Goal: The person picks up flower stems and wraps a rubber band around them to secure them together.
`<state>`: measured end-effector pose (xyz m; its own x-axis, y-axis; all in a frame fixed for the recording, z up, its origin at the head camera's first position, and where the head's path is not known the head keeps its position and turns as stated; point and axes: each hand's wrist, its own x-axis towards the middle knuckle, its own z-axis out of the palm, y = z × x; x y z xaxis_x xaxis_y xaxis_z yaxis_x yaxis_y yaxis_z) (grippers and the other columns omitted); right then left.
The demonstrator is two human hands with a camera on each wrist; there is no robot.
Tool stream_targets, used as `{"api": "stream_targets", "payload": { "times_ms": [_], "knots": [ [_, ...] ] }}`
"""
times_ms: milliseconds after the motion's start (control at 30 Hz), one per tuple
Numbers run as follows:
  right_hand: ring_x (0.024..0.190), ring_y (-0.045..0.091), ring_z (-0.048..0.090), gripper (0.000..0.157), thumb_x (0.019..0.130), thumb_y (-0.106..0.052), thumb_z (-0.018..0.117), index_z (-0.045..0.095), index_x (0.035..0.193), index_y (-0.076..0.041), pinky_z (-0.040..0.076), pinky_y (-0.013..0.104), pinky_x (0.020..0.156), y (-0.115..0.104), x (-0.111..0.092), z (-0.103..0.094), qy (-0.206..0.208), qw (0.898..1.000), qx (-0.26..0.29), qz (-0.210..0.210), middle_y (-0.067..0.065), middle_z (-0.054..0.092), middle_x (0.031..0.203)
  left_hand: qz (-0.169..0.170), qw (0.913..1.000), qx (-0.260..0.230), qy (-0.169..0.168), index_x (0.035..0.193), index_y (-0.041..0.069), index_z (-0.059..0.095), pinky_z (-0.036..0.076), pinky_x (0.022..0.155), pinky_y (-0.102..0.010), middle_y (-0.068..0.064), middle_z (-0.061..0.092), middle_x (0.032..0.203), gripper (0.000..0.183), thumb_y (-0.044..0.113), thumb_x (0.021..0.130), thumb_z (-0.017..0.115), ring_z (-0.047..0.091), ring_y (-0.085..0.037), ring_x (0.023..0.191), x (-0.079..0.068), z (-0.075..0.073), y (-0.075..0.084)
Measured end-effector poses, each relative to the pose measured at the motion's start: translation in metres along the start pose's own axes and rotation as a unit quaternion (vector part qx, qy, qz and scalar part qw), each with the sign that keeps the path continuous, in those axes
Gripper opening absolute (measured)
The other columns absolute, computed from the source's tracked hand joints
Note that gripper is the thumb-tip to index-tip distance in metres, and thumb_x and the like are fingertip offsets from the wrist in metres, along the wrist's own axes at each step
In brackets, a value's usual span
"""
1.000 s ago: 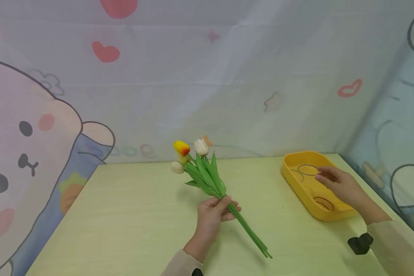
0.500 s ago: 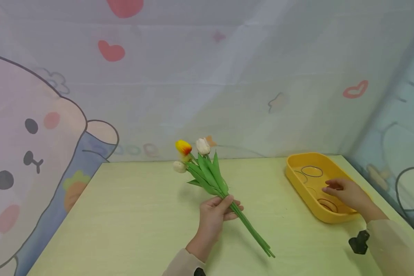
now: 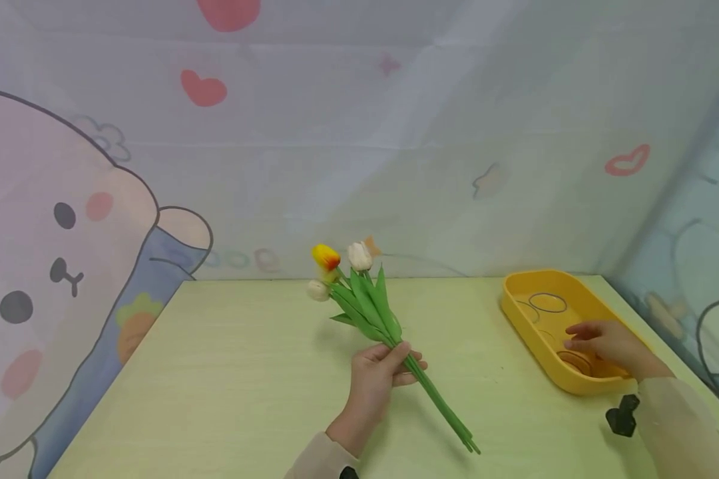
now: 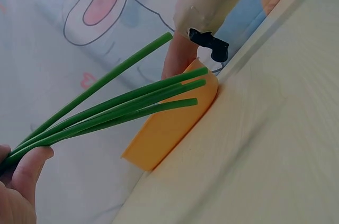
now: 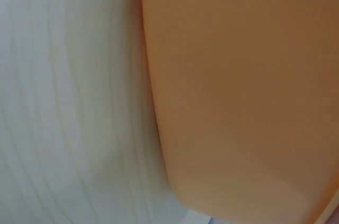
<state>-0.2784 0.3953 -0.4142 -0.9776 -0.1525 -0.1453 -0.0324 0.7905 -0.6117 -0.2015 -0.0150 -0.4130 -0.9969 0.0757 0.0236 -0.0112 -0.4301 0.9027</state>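
Observation:
My left hand (image 3: 371, 386) grips a bunch of artificial tulips (image 3: 368, 306) by their green stems, above the table. White and yellow-orange blooms point to the upper left, and the stem ends slant down to the right. In the left wrist view the thumb lies along the stems (image 4: 132, 94). My right hand (image 3: 614, 346) reaches over the near right side of a yellow tray (image 3: 527, 342), fingers relaxed and inside it. Nothing is visible between them. Thin rings like rubber bands lie in the tray, a blue ring (image 3: 547, 293) farther back and dark reddish rings near the hand.
The tray stands on the pale wooden table (image 3: 245, 372) near its right edge. Behind the table hangs a printed cloth backdrop (image 3: 347, 133). The tray's outer wall (image 5: 238, 91) fills much of the right wrist view, hiding the right fingers there.
My right hand has moved toward the near end of the tray and lower into it, away from the blue ring. The left hand keeps its hold on the tulips. The head view has shifted slightly.

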Motion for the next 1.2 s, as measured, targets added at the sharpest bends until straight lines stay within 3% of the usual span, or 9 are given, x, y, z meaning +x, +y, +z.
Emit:
{"api": "stream_targets", "payload": {
  "times_ms": [267,500,833,1033,1200],
  "knots": [
    [0.090,0.019,0.056,0.051,0.090,-0.028,0.068,0.058,0.119,0.013,0.051,0.022,0.071,0.005,0.008,0.001,-0.040,0.999,0.006,0.003,0.023,0.064,0.113,-0.002,1.0000,-0.001,-0.001,0.092,-0.010,0.067,0.060,0.071,-0.031,-0.014,0.072,0.082,0.021,0.011,0.090,0.068,0.072,-0.020,0.074,0.000,-0.001,-0.001],
    [0.083,0.016,0.056,0.043,0.090,-0.019,0.069,0.059,0.116,0.014,0.052,0.023,0.068,0.009,0.013,0.006,-0.081,0.995,0.061,0.007,0.012,0.067,0.104,-0.005,0.9999,0.008,0.003,0.092,-0.013,0.066,0.060,0.070,-0.032,-0.013,0.072,0.079,0.018,0.006,0.092,0.064,0.072,-0.018,0.071,0.001,-0.001,-0.005],
    [0.075,0.014,0.054,0.033,0.088,-0.011,0.069,0.060,0.107,0.016,0.051,0.022,0.064,0.010,0.018,0.005,-0.085,0.995,0.059,0.007,0.005,0.066,0.091,-0.006,0.9999,0.010,0.002,0.096,-0.021,0.061,0.060,0.070,-0.032,-0.011,0.072,0.078,0.025,0.004,0.093,0.062,0.072,-0.017,0.070,0.002,0.000,-0.007],
    [0.073,0.015,0.054,0.028,0.088,-0.010,0.069,0.063,0.101,0.013,0.051,0.023,0.063,0.005,0.019,0.005,-0.079,0.995,0.054,0.019,0.002,0.064,0.085,0.001,1.0000,0.007,0.002,0.091,-0.014,0.065,0.060,0.070,-0.032,-0.010,0.072,0.077,0.021,0.006,0.091,0.065,0.072,-0.017,0.071,0.002,0.000,-0.006],
    [0.069,0.013,0.054,0.025,0.089,-0.010,0.068,0.064,0.097,0.013,0.049,0.023,0.059,0.006,0.016,0.009,-0.080,0.996,0.044,-0.001,0.003,0.064,0.081,-0.003,1.0000,0.008,0.002,0.091,-0.013,0.066,0.060,0.070,-0.031,-0.010,0.072,0.078,0.019,0.007,0.091,0.065,0.072,-0.017,0.071,0.000,0.001,-0.006]
  ]
}}
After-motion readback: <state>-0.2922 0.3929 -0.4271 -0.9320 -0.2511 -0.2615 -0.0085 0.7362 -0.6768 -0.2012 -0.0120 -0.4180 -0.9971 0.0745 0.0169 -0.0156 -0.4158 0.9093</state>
